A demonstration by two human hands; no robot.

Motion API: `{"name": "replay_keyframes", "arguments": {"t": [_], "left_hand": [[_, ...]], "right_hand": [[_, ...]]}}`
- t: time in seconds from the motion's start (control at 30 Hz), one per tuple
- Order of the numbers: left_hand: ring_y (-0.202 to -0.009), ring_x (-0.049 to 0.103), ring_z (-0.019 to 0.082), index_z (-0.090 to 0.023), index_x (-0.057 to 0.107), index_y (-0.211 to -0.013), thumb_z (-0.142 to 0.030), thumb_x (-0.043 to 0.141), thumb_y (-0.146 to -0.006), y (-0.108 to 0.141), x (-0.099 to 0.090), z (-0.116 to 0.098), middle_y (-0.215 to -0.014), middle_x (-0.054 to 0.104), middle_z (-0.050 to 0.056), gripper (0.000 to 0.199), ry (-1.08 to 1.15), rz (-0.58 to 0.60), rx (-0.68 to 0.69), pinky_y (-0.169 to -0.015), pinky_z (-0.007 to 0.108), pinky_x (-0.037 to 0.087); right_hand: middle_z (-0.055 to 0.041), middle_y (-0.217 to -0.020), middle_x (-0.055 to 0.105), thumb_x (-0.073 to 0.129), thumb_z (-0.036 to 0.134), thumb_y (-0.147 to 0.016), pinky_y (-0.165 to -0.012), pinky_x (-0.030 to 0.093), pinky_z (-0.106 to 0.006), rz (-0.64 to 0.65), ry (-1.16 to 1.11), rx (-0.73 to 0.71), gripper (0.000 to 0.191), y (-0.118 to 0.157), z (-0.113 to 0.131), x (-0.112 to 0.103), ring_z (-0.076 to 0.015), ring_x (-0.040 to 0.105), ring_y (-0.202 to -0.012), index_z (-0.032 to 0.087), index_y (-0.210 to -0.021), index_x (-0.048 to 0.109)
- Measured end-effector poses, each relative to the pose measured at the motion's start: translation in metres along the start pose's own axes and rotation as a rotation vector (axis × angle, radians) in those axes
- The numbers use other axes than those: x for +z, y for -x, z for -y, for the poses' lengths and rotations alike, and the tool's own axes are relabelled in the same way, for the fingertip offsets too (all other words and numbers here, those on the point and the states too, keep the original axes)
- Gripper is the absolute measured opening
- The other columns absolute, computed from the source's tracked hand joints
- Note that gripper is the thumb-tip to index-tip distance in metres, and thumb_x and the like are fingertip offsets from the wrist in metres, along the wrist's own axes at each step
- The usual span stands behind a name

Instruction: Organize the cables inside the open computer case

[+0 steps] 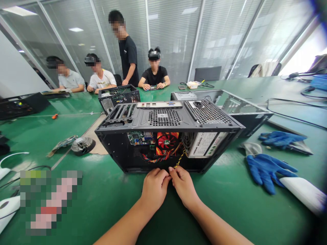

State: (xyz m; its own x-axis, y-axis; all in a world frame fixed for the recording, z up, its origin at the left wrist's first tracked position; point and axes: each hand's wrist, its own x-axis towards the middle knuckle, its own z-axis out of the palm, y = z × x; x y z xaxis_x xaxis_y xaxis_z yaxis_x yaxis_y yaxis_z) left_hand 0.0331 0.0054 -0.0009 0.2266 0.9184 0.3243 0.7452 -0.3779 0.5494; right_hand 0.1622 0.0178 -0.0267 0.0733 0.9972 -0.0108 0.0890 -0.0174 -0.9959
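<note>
A black computer case [114,127] lies on the green table with its open side facing me. Inside it are a red and black fan [167,143], a power supply [204,144] and a bundle of coloured cables [159,159]. A yellow and black twisted cable [180,159] runs down from the power supply to my fingertips. My left hand [155,187] and my right hand [184,185] meet at the case's lower front edge. My right thumb and fingers pinch the cable's end. The left fingers are pressed together beside it; what they hold is too small to name.
Blue gloves [268,170] and a white object [304,194] lie at the right. A round metal part [83,145] sits on the left. Behind are another case [119,97], a silver-framed case [247,109] and several people around the table [76,190].
</note>
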Motion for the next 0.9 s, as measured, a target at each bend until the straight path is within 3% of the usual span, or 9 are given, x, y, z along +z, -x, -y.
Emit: {"name": "replay_keyframes", "arguments": {"t": [0.9], "left_hand": [[-0.072,0.058,0.015,-0.02,0.062,-0.076,-0.011,0.061,-0.087,0.0001,0.0006,0.0005,-0.074,0.061,-0.001,0.014,0.0,0.008,-0.001,-0.067,0.026,0.041]], "right_hand": [[0.0044,-0.054,0.045,0.053,0.052,-0.088,-0.046,0.033,-0.025,-0.006,0.034,-0.014,0.04,-0.001,-0.0012,0.0001,-0.0125,0.041,-0.049,0.022,-0.064,0.045]]}}
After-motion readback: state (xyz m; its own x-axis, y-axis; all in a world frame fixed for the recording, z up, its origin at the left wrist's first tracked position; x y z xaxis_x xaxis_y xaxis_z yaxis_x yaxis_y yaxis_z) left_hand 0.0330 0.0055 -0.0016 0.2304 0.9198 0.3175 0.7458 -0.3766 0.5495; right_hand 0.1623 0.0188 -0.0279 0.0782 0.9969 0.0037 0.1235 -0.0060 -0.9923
